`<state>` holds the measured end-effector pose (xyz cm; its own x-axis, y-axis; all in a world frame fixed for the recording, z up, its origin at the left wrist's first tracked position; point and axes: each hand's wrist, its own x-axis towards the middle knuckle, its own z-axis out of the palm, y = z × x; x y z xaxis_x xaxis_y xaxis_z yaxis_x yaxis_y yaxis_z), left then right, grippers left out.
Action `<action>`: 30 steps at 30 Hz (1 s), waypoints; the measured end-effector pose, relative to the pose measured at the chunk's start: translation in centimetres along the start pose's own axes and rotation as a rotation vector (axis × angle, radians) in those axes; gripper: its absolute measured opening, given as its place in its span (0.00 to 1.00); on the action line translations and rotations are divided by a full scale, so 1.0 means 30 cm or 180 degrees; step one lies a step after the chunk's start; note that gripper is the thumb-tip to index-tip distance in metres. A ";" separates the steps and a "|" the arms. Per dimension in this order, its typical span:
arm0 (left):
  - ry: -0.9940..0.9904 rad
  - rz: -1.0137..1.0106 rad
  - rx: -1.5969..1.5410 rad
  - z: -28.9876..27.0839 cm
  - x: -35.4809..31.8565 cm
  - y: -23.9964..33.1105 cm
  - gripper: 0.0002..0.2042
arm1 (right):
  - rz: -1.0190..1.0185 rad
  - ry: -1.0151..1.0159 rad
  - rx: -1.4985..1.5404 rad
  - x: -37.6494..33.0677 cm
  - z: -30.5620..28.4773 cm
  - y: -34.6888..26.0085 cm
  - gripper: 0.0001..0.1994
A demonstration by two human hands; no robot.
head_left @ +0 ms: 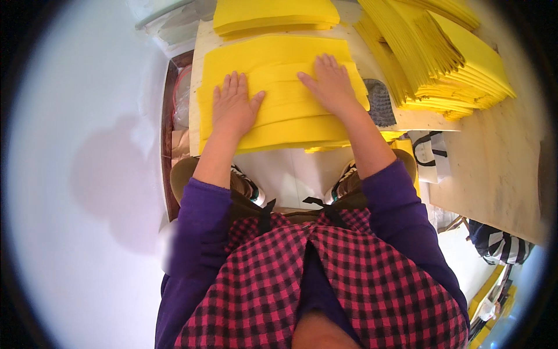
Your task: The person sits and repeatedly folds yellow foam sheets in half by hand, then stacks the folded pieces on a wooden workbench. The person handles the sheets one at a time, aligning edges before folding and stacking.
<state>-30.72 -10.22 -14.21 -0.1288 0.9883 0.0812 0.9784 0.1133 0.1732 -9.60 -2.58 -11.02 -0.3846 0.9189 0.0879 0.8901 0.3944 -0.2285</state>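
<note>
both hands lie flat and open, palms down, on a spread of yellow sheets point(279, 102) that sits on a pale board point(200, 41) in front of the person. the left hand point(234, 104) rests on the left part of the spread, fingers straight and close together, thumb angled out to the right. the right hand point(331, 84) rests a little farther up and to the right, fingers slightly fanned, thumb pointing left toward the other hand. neither hand grips anything; they only press on the top sheets.

the sheets are thin, matte, bright yellow rectangles, overlapped so their long edges show as stepped bands across the spread. behind it lies a smaller flat yellow pile point(273, 14). to the right, a big stack point(453, 64) of the same yellow pieces is fanned out, its many thin edges showing as ribs. a dark mesh-textured patch point(379, 102) shows between the spread and that stack. the sleeves point(197, 232) are purple, over a pink-and-black checked apron point(360, 279). a white bag with black handles point(430, 151) hangs off the right edge of the board.
</note>
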 end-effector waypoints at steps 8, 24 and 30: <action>-0.0019 0.0167 0.0397 0.004 -0.002 -0.017 0.34 | -0.0652 -0.0222 0.0442 0.071 0.089 -0.327 0.44; -0.0124 -0.0222 0.0117 -0.010 -0.004 -0.049 0.36 | 0.0309 -0.0252 -0.0272 -0.044 0.061 0.059 0.44; -0.0182 -0.0552 -0.0070 -0.023 -0.034 -0.144 0.36 | 0.0378 -0.0256 -0.0175 -0.051 0.059 0.071 0.45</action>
<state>-34.94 -11.78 -14.37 -0.2853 0.9584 -0.0077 0.9384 0.2810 0.2012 -7.55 -3.16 -13.36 -0.2920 0.9563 -0.0149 0.9417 0.2848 -0.1790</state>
